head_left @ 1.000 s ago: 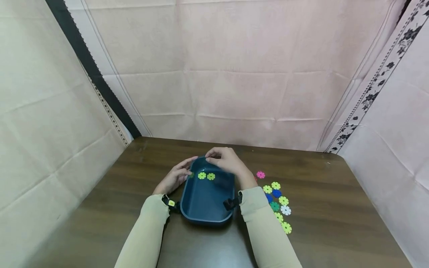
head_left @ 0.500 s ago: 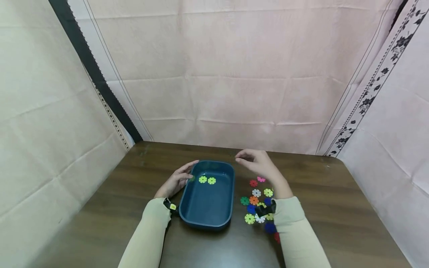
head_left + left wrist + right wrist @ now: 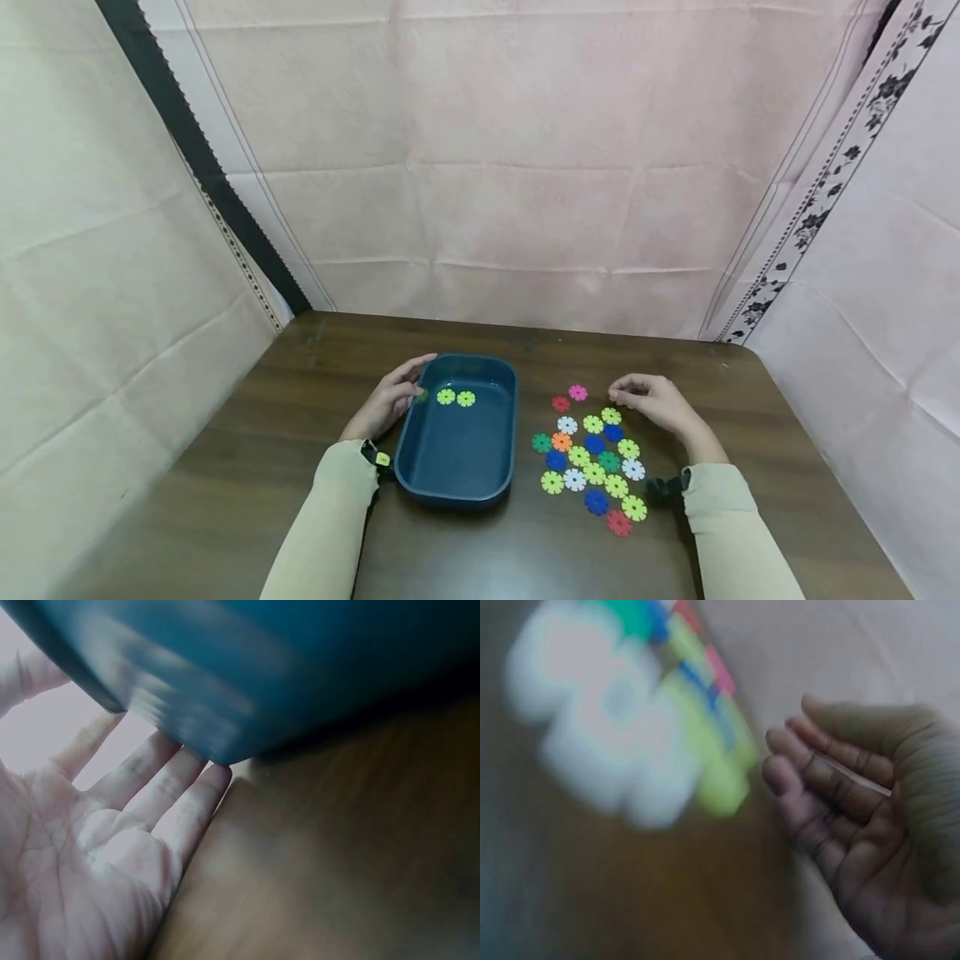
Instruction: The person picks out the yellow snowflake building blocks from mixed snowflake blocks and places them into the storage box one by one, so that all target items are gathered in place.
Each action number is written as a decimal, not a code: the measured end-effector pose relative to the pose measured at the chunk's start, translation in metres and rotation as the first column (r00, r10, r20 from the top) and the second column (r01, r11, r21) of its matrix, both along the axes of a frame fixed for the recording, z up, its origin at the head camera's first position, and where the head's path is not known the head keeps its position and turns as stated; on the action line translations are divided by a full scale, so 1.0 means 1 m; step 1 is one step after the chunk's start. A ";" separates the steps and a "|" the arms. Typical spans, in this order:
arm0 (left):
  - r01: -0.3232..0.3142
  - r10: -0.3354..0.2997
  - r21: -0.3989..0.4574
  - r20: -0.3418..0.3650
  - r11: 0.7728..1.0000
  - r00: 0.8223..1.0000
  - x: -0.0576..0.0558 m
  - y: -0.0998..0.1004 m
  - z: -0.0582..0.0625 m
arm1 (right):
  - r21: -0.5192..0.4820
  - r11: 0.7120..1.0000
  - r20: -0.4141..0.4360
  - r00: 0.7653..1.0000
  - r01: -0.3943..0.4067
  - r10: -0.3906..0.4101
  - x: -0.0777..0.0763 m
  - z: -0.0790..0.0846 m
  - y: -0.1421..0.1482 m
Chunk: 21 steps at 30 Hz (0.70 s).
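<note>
A dark blue tray [image 3: 454, 454] stands on the table, with two yellow-green notched plastic discs [image 3: 446, 397] inside near its far end. My left hand [image 3: 384, 405] holds its left side, thumb at the rim. In the left wrist view the fingers [image 3: 169, 780] lie fairly straight against its outer wall. Beyond the right edge of a spread of notched discs [image 3: 594, 473], my right hand [image 3: 660, 404] hovers with loosely curled fingers and nothing between them. A yellow-green disc [image 3: 611, 416] is nearest to its fingertips. Blurred white discs [image 3: 604, 712] show in the right wrist view.
The loose discs are yellow-green, blue, green, white, red, orange and pink, lying right of the tray. A brown wooden table [image 3: 345, 517] carries everything. Pale cloth [image 3: 510, 208] hangs behind its far edge and along both sides.
My right hand has moved right, from over the tray's far end, across the discs to their right side. My left hand has stayed at the tray, and the two discs inside have not moved.
</note>
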<state>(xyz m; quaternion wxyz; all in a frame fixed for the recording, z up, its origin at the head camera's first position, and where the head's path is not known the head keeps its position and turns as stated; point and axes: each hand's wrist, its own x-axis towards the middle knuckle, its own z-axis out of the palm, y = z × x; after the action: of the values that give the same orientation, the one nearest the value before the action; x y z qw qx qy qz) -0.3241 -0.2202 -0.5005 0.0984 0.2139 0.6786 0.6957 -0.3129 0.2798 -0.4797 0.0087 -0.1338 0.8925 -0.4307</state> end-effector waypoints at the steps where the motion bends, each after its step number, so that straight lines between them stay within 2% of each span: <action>1: -0.009 0.009 -0.001 -0.006 1.000 1.000 0.000 0.001 0.000 | 0.003 1.000 -0.002 1.000 0.005 -0.005 0.000 -0.004 0.004; 6: -0.027 0.027 -0.001 -0.018 1.000 0.999 0.001 0.005 -0.001 | 0.019 0.999 -0.070 0.997 0.040 -0.038 0.001 -0.020 0.017; 14: -0.036 0.036 0.001 -0.005 0.999 0.999 0.005 0.004 -0.002 | 0.027 0.999 -0.170 0.985 -0.036 0.040 0.008 -0.030 0.013; 21: -0.024 0.024 0.016 -0.003 1.000 1.000 0.003 0.004 -0.001 | 0.093 0.992 -0.225 0.969 -0.081 0.100 0.008 -0.031 0.010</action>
<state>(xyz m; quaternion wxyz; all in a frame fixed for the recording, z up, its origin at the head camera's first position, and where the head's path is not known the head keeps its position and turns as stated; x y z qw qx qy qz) -0.3207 -0.2158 -0.5014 0.0874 0.2076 0.6758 0.7018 -0.3050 0.2895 -0.5107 -0.0692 -0.2230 0.8976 -0.3740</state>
